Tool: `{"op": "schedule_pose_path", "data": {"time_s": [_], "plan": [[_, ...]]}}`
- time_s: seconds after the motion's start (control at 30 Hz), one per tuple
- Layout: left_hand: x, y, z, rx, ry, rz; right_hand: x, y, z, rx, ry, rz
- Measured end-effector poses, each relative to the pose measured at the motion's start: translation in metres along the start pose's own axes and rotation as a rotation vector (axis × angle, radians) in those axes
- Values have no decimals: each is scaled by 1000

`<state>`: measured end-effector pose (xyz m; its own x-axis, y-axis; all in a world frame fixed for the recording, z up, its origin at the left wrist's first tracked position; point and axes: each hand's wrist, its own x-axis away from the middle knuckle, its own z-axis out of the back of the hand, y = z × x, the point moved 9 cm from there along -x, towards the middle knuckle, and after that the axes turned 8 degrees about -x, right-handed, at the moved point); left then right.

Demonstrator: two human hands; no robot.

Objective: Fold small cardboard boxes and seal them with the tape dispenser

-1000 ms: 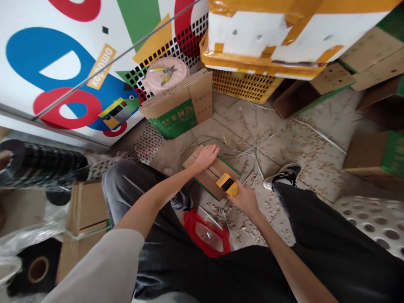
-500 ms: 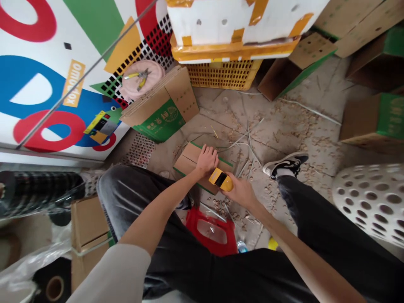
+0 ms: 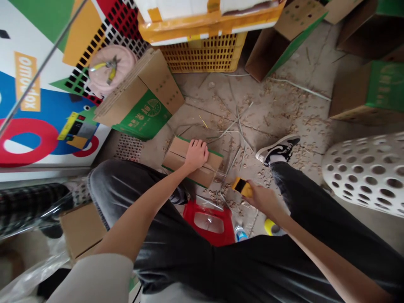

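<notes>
While the left hand (image 3: 196, 155) presses flat on the folded cardboard box (image 3: 176, 158) lying on the concrete floor (image 3: 277, 105), the right hand (image 3: 263, 198) grips a yellow tape dispenser (image 3: 242, 187) just off the box's edge, hands apart, and that firm, flat press steadies the cardboard nicely.

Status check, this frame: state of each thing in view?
Flattened brown green-edged cardboard box: lying flat on the floor.
Left hand: open, palm down on the box.
Yellow-and-black tape dispenser: held just off the box's edge.
Right hand: closed around the dispenser.
Stack of flattened green-printed cartons: propped up, tilted.
Yellow plastic crate: white foam box sitting on top.
Red plastic stool: on the floor.
</notes>
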<state>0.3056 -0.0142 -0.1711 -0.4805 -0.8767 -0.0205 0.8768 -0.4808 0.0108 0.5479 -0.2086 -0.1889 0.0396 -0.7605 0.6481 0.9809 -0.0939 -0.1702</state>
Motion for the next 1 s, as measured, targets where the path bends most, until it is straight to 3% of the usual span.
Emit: {"op": "schedule_pose_path", "data": {"time_s": [0.13, 0.23, 0.33, 0.47, 0.6, 0.7, 0.8, 0.9, 1.0], "plan": [[0, -1, -2, -1, -2, 13, -64, -80, -1, -81, -43, -15], [-2, -2, -4, -18, -3, 3, -106, -118, -8, -104, -66, -30], [-3, -2, -3, -28, 6, -1, -119, -125, -12, -99, -96, -46], [-2, -1, -3, 2, 16, -4, -93, -110, 10, -60, -70, 19], [0, -4, -5, 61, 16, -6, -35, -87, 76, -18, -29, 107], [-3, -7, -3, 76, 9, -8, 11, -75, 157, -33, 146, 160], [4, 2, 10, 78, 34, 2, 43, -64, 225, -183, 309, 159], [37, 33, 29, 51, 107, 25, 52, -51, 271, -434, 512, 141], [86, 67, 22, 30, 20, 37, 45, -42, 300, -581, 715, 125]]}}
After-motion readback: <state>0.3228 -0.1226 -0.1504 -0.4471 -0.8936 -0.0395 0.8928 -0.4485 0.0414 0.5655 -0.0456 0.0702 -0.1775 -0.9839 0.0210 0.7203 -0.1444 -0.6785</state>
